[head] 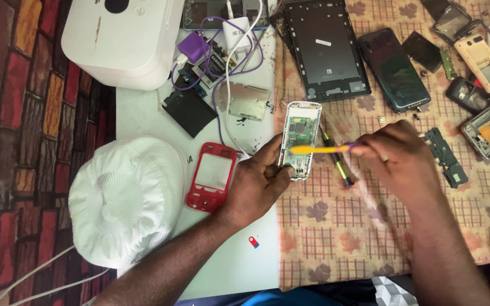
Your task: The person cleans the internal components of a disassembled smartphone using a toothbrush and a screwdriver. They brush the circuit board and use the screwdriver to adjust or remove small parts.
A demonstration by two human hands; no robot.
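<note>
My left hand (256, 181) grips a small opened white phone body (300, 133) with its green circuit board showing, holding it by the lower end. My right hand (400, 158) holds a thin yellow tool (318, 149) whose tip reaches across the lower part of the phone. A red phone front frame (212, 177) lies just left of my left hand. A green-and-black screwdriver (337, 161) lies on the cloth beneath the yellow tool.
A patterned cloth (335, 226) covers the right of the white table (143, 119). On it lie a black tablet back (324, 48), a dark phone (395, 71) and several phone parts. A white hat (123, 201), a white appliance (123, 39) and purple cables (219, 56) sit left.
</note>
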